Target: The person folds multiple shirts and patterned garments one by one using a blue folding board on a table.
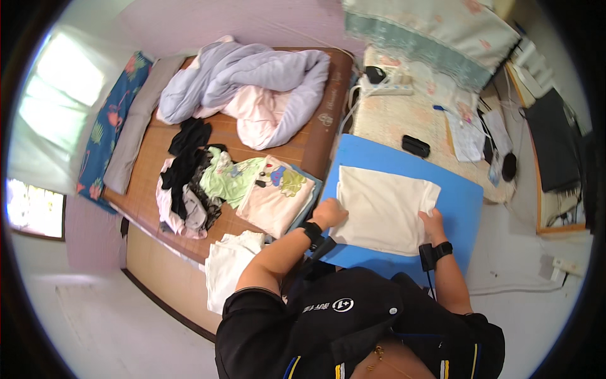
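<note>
A white folded garment (385,208) lies nearly flat on a blue board (457,237), roughly a rectangle with a wrinkled right edge. At its left edge my left hand (331,213) is closed, the fingers curled on the fabric. Opposite it, my right hand (433,225) pinches the right edge, near a crease. Both wrists wear dark bands. Which kind of garment it is, I cannot tell.
To the left, a bed with a brown mat (142,183) bears a folded pink shirt (271,211), loose dark clothes (183,170) and a lavender quilt (271,69). White cloth (227,265) hangs at its near edge. A black case (416,146) lies beyond the board.
</note>
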